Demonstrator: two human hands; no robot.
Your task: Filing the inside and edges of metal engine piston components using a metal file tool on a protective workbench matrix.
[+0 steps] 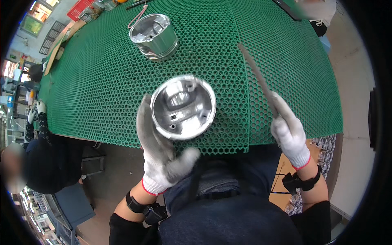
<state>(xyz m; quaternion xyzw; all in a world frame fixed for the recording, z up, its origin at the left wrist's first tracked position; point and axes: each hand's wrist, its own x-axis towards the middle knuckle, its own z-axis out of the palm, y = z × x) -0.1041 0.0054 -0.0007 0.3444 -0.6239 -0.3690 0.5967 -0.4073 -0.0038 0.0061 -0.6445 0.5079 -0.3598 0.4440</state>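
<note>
A shiny metal piston [183,107] is at the near part of the green mat, its hollow side facing up toward me. Along its left side lies my left hand [157,141] in a white-and-grey glove, fingers stretched out and thumb spread away from the piston. The fingers seem to touch its wall; the hand is not closed round it. My right hand [289,128], also gloved, is wrapped round one end of a long, thin, dark file [258,73]. The file points up and to the left, apart from the piston. A second piston [154,37] stands farther back.
A green honeycomb mat [98,81] covers the table. Wire-like pink cord [139,16] lies by the far piston. A red crate [78,9] is at the far left. More metal parts [325,157] sit below the table's right edge. Another person [53,159] works at left.
</note>
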